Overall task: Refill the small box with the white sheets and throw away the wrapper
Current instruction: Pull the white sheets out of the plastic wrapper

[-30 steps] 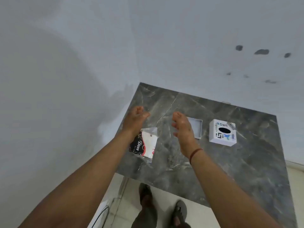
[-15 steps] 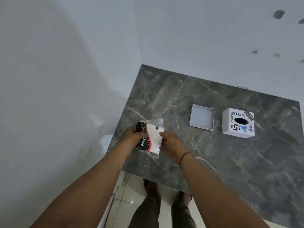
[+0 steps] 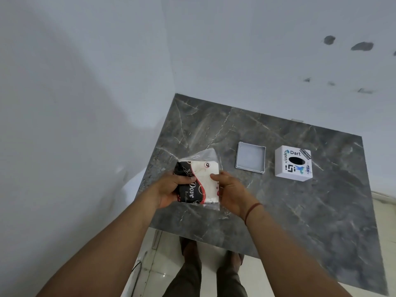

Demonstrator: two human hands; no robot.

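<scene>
Grey marble tabletop (image 3: pixel 300 211) sits in a corner of pale walls, and three things are on or over it. Farthest left is one wrapped pack of white sheets (image 3: pixel 198 181), its clear wrapper printed black and red, held over the table's near left part by both hands. One left hand (image 3: pixel 171 189) cups the dark side, thumb across the top, fingers closed on it. One right hand (image 3: pixel 230 192) pinches the white edge, palm turned inward. Further right lies one shallow grey lid (image 3: pixel 250 160), open side up. Rightmost stands one small white box (image 3: pixel 293 163) with an oval slot.
</scene>
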